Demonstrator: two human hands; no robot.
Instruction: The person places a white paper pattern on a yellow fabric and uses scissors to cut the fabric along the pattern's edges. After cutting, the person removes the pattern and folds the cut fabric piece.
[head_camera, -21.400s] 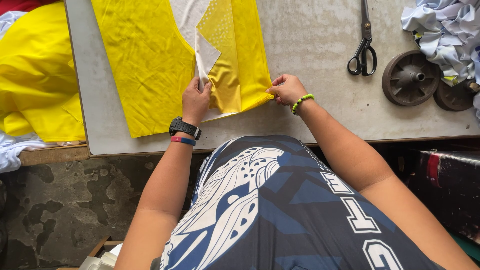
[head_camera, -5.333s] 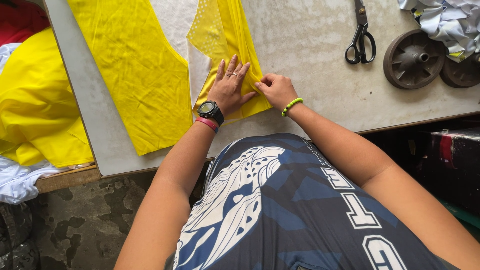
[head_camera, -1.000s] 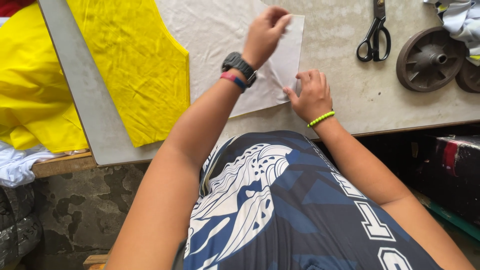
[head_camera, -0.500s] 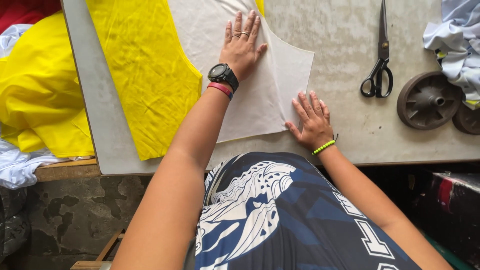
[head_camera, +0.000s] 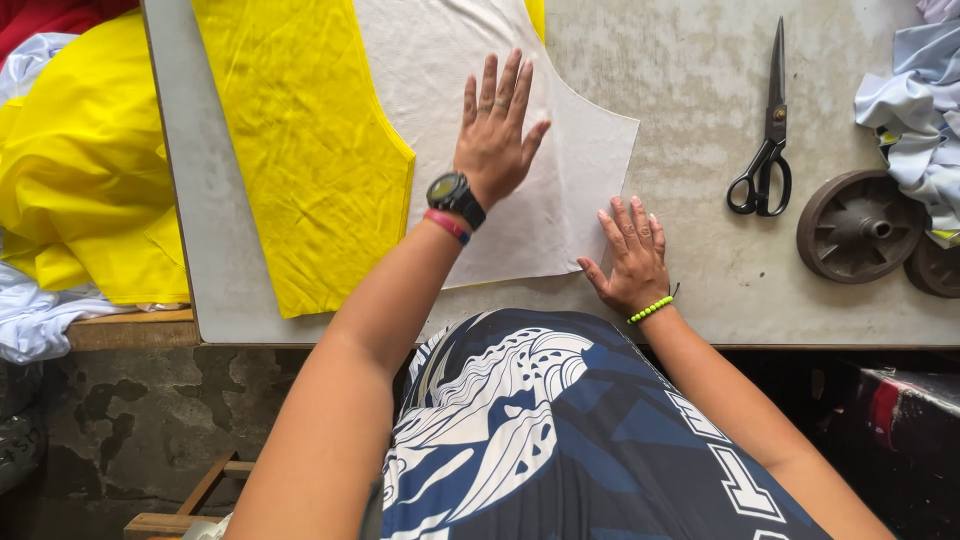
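White cut cloth panel (head_camera: 560, 190), flat on the grey table (head_camera: 690, 110), upper centre of the frame, overlapping the edge of a yellow fabric sheet (head_camera: 300, 150) spread to its left. Left hand (head_camera: 495, 140) laid palm-down on the middle of the white panel, fingers (head_camera: 487, 85) straight and spread apart, pinching nothing; black wristwatch (head_camera: 455, 195) and a red band on that wrist. Right hand (head_camera: 630, 255) pressed flat at the lower right corner of the same panel, fingers (head_camera: 625, 215) slightly fanned, resting half on cloth and half on bare table; green bead bracelet (head_camera: 650, 310) at the wrist.

Black-handled long scissors (head_camera: 768, 130) lying shut on the table, upper right, well apart from both hands. Just right of them, a dark round metal wheel-shaped weight (head_camera: 860, 228), with part of a second one at the frame's right edge. Crumpled pale blue-white cloth scraps (head_camera: 915, 100) heaped in the upper right corner.

Loose yellow cloth heap (head_camera: 80, 170) off the table's left side, with white fabric beneath it and red at the top left corner. Blue, black and white patterned shirt (head_camera: 540, 430) filling the lower centre.
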